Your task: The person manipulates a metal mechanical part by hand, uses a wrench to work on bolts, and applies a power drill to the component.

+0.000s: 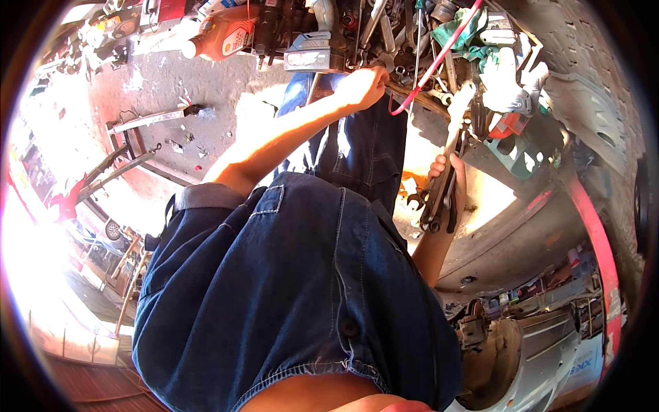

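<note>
My right hand (459, 180) is wrapped round a bundle of several metal wrenches (435, 202), held upright to the right of my body. Their open and ring ends stick out below and above the fingers. At the near edge of the tool pile, my left hand (368, 86) has its fingers curled in. A rounded metal end (387, 62) shows just beyond those fingers; what they grip, if anything, is hidden. Directly left of that hand stands a grey cordless power tool (314, 53) on its battery base.
Loose hand tools (391, 31) crowd the far surface. An orange-red jug (225, 40) stands left of them. A pink-red hose (439, 60) hangs across the pile, near a green cloth (453, 31). A metal frame (127, 154) lies on the floor at left.
</note>
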Demonstrator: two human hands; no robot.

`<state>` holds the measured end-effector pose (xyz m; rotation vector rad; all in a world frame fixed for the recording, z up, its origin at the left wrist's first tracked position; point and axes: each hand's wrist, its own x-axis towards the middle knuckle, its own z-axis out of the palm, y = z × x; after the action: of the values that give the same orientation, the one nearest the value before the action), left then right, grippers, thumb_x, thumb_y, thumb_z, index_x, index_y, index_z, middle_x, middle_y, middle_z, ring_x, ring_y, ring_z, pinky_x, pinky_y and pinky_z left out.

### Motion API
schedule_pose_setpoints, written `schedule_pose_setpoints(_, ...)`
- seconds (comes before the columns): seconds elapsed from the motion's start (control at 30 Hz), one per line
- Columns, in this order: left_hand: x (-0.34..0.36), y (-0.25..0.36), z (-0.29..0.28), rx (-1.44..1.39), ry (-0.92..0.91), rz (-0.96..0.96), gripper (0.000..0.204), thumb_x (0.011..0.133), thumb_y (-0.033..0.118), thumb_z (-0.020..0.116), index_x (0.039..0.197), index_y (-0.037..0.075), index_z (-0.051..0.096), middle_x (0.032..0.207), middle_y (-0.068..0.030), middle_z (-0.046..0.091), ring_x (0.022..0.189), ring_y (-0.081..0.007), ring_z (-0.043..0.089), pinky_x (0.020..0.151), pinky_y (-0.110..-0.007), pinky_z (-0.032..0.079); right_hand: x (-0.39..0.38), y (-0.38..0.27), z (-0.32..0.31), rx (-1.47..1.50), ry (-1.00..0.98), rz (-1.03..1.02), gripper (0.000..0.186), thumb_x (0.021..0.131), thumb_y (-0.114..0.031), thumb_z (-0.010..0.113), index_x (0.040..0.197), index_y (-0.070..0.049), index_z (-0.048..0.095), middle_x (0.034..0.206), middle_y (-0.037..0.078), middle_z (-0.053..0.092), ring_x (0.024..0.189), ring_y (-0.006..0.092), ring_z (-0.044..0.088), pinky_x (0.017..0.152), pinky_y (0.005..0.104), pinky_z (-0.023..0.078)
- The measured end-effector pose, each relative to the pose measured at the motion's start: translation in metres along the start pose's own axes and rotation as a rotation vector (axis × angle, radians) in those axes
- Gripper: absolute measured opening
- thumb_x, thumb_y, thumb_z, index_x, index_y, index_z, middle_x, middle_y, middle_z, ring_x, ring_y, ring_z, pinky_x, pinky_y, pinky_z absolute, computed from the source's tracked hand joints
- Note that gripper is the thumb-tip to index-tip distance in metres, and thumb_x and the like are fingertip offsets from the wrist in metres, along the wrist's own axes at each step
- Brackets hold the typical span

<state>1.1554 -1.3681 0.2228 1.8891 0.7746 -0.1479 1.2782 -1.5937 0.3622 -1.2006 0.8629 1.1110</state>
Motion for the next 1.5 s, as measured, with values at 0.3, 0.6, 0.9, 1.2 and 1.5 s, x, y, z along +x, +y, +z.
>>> schedule_pose_setpoints(0.3, 0.031, 0.021, 0.059, 0.35, 0.279, -0.093, 0.024, 0.079, 0.009, 0.06, 0.098, 0.003, 0.046, 0.096, -0.0206, 0.052, 0.074, -0.0364, 0.065, 0.061, -0.043, 0.054, 0.052, 0.022, -0.018, 0.006, -0.062, 0.023, 0.025, 0.084, -0.023, 0.064, 0.096, -0.006, 0.05, 0.077, 0.005, 0.052, 0.066, 0.0142, 0.053, 0.059, 0.0251, 0.047)
schedule_pose_setpoints(0.6, 0.029, 0.034, 0.056, 0.393, 0.25, -0.083, 0.03, 0.082, 0.007, 0.052, 0.11, -0.003, 0.046, 0.105, -0.0243, 0.051, 0.078, -0.0391, 0.064, 0.069, -0.043, 0.055, 0.043, 0.015, -0.006, -0.062, 0.036, 0.04, 0.019, 0.086, -0.018, 0.063, 0.091, -0.006, 0.05, 0.074, 0.003, 0.052, 0.062, 0.0118, 0.052, 0.059, 0.0238, 0.046)
schedule_pose_setpoints(0.9, 0.011, 0.044, 0.005, 0.633, 0.219, 0.035, 0.023, 0.082, 0.009, 0.052, 0.101, -0.004, 0.055, 0.102, -0.0199, 0.054, 0.085, -0.0311, 0.062, 0.067, -0.037, 0.056, 0.035, 0.011, -0.002, -0.192, -0.063, 0.057, 0.019, 0.087, -0.029, 0.06, 0.088, -0.012, 0.051, 0.07, 0.0, 0.05, 0.061, 0.0134, 0.053, 0.053, 0.0257, 0.044)
schedule_pose_setpoints(1.2, 0.01, 0.043, 0.002, 0.51, 0.029, -0.063, 0.037, 0.083, 0.014, 0.05, 0.109, -0.013, 0.051, 0.127, -0.0469, 0.036, 0.076, -0.0408, 0.067, 0.063, -0.04, 0.056, 0.051, 0.018, -0.018, -0.08, -0.125, 0.077, 0.015, 0.088, -0.022, 0.058, 0.092, -0.01, 0.05, 0.073, 0.0, 0.05, 0.062, 0.0129, 0.052, 0.059, 0.0256, 0.045)
schedule_pose_setpoints(1.5, 0.006, 0.048, 0.032, 0.573, 0.026, -0.079, 0.034, 0.078, 0.012, 0.057, 0.097, -0.016, 0.057, 0.119, -0.0436, 0.043, 0.079, -0.0373, 0.064, 0.062, -0.041, 0.056, 0.041, 0.016, -0.013, -0.188, 0.0, 0.065, 0.015, 0.087, -0.025, 0.059, 0.089, -0.011, 0.052, 0.067, 0.0, 0.051, 0.058, 0.0128, 0.054, 0.056, 0.025, 0.048)
